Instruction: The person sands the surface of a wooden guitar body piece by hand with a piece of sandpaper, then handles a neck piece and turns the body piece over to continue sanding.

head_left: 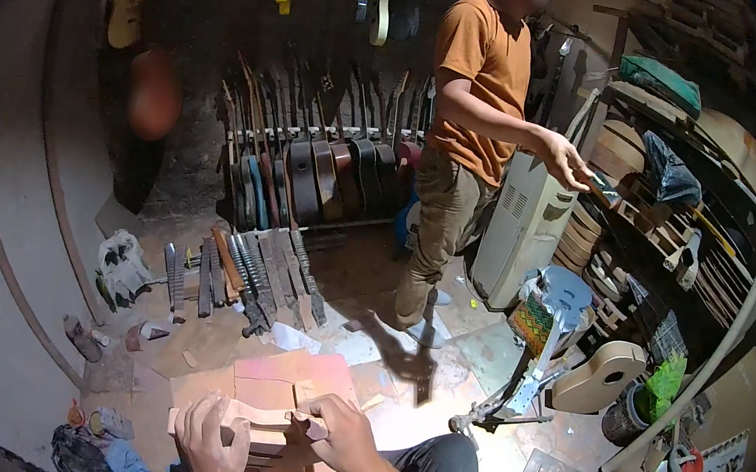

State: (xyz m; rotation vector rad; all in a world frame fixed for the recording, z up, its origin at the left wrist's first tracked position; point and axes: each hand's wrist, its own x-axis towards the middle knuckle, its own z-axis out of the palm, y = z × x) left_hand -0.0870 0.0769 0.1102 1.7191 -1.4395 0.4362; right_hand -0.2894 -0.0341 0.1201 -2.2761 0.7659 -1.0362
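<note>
My left hand point(213, 443) is closed around the left end of a pale, curved wooden piece point(261, 417), shaped like part of a guitar neck. At its other end, my right hand point(346, 435) pinches a small, dark reddish-brown piece point(308, 427) that looks like folded sandpaper and touches the wood. Beneath both hands lie pinkish boards or cardboard sheets point(333, 376). My fingers partly hide the wood.
A person in an orange shirt point(488, 86) stands ahead, arm stretched toward cluttered shelves point(694, 215). Guitars point(309, 177) stand in a rack behind several necks point(276, 265) on the floor. At right are a pale guitar body point(599, 377) and a metal stand point(509, 407).
</note>
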